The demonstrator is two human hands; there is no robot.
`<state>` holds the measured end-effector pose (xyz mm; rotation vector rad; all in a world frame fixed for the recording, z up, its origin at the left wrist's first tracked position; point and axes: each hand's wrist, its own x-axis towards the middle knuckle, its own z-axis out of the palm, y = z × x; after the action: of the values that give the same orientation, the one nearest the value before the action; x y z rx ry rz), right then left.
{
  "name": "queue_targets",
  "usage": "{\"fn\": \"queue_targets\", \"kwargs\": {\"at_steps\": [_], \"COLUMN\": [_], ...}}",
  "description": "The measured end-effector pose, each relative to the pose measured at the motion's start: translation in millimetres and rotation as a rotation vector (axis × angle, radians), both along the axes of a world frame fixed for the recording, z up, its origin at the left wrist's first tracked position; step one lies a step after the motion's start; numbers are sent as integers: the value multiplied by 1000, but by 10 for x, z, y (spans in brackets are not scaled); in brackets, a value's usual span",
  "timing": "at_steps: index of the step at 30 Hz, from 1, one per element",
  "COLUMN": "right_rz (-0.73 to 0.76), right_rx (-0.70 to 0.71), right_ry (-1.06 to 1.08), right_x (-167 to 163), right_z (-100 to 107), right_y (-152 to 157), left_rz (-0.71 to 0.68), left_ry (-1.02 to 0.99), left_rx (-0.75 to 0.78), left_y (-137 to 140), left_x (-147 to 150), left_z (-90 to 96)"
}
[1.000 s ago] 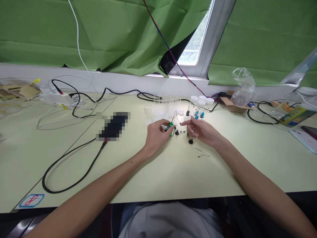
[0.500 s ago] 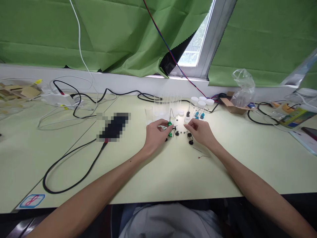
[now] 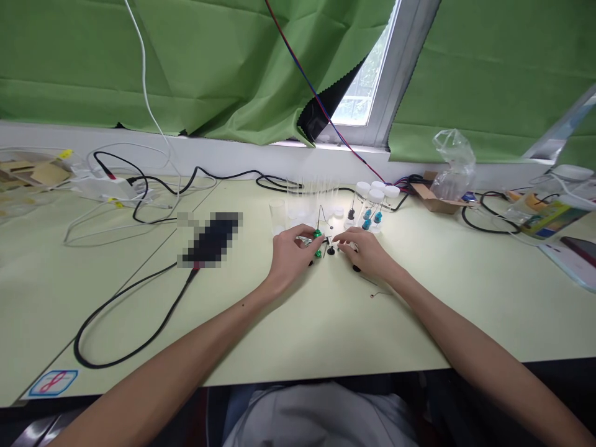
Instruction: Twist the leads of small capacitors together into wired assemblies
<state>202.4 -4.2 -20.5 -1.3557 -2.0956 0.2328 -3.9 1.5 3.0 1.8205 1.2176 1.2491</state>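
Pinching a small green piece (image 3: 317, 233) between thumb and fingers, with almost no gap, the left hand (image 3: 292, 253) sits mid-table in the head view; a bent wire (image 3: 319, 218) rises from the piece. The right hand (image 3: 365, 251) curls just beside a black piece (image 3: 331, 251); whether its fingers hold anything, I cannot tell. White-capped vials (image 3: 375, 196) stand behind.

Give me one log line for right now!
left hand: pinching green piece | right hand: near black part, grip unclear | capped tubes: beyond right hand
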Motion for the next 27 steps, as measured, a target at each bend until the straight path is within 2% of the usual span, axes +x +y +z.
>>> {"fn": "queue_targets", "kwargs": {"at_steps": [10, 27], "right_rz": [55, 10], "right_rx": [-80, -144], "right_ry": [-26, -36], "right_x": [-1, 5], "right_z": [-25, -42], "right_y": [34, 47], "left_rz": [-10, -17], "left_ry": [7, 43], "left_rx": [12, 16], "left_y": [12, 4], "left_x": [7, 10], "left_z": [-38, -57]}}
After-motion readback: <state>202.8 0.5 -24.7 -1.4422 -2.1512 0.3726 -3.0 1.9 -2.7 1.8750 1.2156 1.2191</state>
